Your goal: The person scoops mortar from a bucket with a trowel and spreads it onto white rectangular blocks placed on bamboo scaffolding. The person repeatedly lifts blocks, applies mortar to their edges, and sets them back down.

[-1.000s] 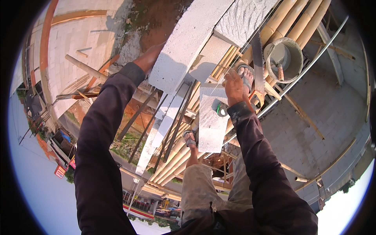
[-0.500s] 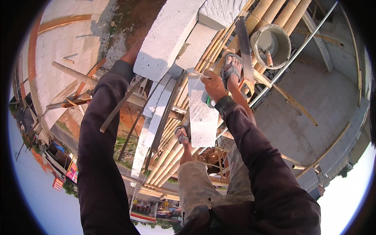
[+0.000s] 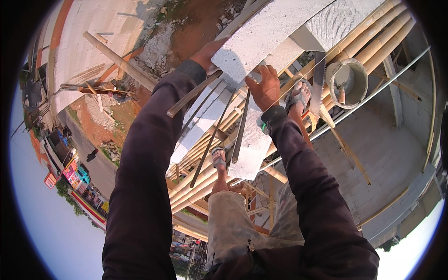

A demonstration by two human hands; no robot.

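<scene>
A long pale lightweight concrete block (image 3: 268, 35) lies across the wall top in front of me, its near end toward me. My left hand (image 3: 208, 55) is closed against the block's left side, with the fingertips partly hidden. On its right near edge my right hand (image 3: 265, 87) grips with bent fingers, the thumb toward the end face. A thin string passes close to the right wrist. Below that hand, a loose concrete block (image 3: 249, 151) rests on the bamboo poles, and a small green-rimmed round thing (image 3: 265, 129) shows beside the cuff.
A handsaw (image 3: 318, 77) with an orange handle stands by my right sandalled foot (image 3: 298, 95). Beyond it is a mortar bucket (image 3: 347, 77) holding a trowel (image 3: 342, 95). Bamboo poles (image 3: 198, 186) form the platform, high above ground. Dark narrow strips (image 3: 240, 133) jut out toward me.
My right hand has left the string and the loose block for the long block's near end. The view has shifted, so the long block appears farther right. My left hand stays at its left side.
</scene>
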